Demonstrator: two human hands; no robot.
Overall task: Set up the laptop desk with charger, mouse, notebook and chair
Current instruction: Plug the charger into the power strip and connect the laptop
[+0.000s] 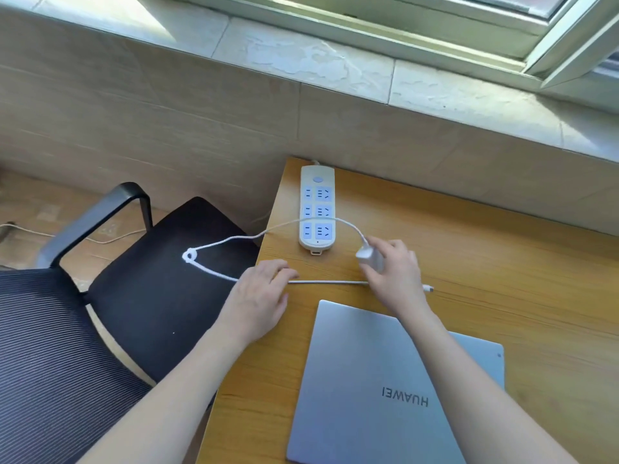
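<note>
Sunlit window sill (301,58), tiled wall (167,128)

White power strip (317,209) near the desk's far left corner; tiled window sill (301,58) above; thin cord (100,237) on the floor.

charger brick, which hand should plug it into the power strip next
Right. The right hand already holds the charger brick beside the power strip; the left hand is busy on the cable.

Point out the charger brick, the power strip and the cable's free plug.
charger brick (370,258), head view, its white side face.
power strip (317,209), head view, middle socket row.
cable's free plug (428,289), head view, connector tip.
</note>
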